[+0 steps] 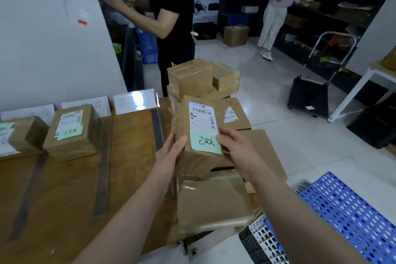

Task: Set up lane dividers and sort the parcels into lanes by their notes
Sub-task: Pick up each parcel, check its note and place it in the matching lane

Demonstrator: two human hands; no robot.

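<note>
I hold a brown cardboard parcel (188, 126) with a shipping label and a green handwritten note (205, 142) above the table's right end. My left hand (171, 152) grips its left side and my right hand (237, 150) grips its right side. Dark tape strips (102, 167) run across the wooden table (70, 199) as lane dividers, another strip (157, 128) lying further right. White lane signs (135, 102) stand along the far edge. A parcel with a green note (71, 130) lies in a middle lane, and another parcel (23, 133) lies to its left.
A pile of brown parcels (203, 79) is stacked at the table's right end, with a taped one (212, 201) nearest me. Blue perforated crates (347, 216) sit at lower right. A person in black (173, 17) stands behind the table. A black trolley (308, 96) stands on the tiled floor.
</note>
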